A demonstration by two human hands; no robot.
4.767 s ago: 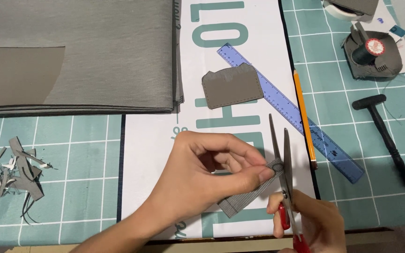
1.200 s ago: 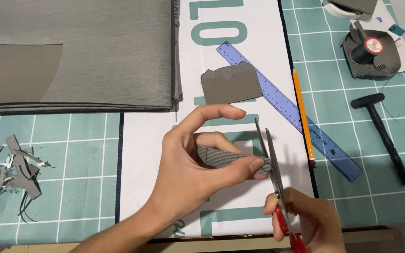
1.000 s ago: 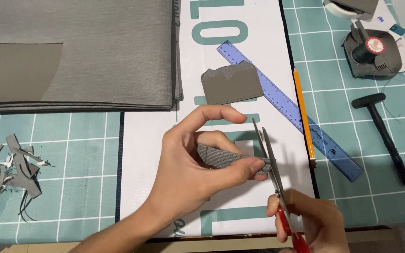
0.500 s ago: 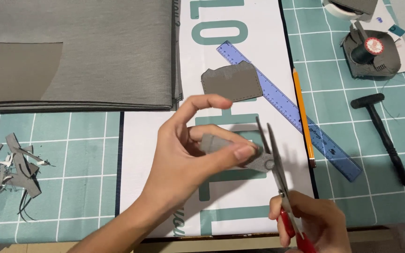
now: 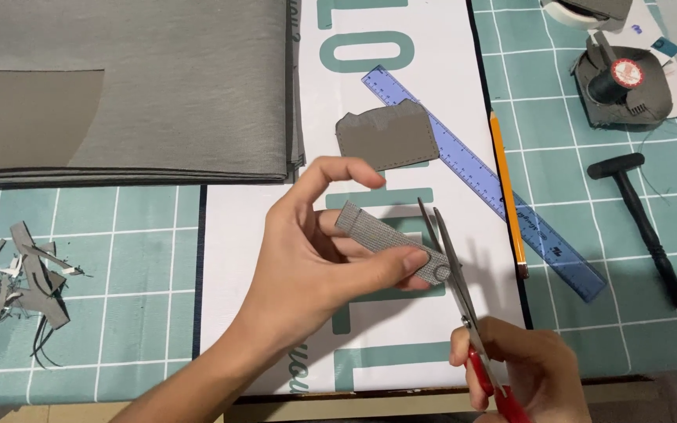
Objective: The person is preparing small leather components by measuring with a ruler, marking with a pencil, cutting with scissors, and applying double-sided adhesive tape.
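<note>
You're trimming a grey strip (image 5: 389, 239): your left hand (image 5: 315, 266) pinches it between thumb and fingers (image 5: 338, 168) above the white sheet (image 5: 260, 258). Your right hand (image 5: 523, 372) grips the red-handled scissors (image 5: 452, 274), blades slightly parted at the strip's right end. The next move likely calls for keeping the strip taut and closing the blades along the edge. The right fingers and scissor handles are cut off by the frame's bottom.

Two bare hands, left hand (image 5: 315, 266) and right hand (image 5: 526, 368), no rings, gloves or sleeves; short, unpainted fingernails.
</note>
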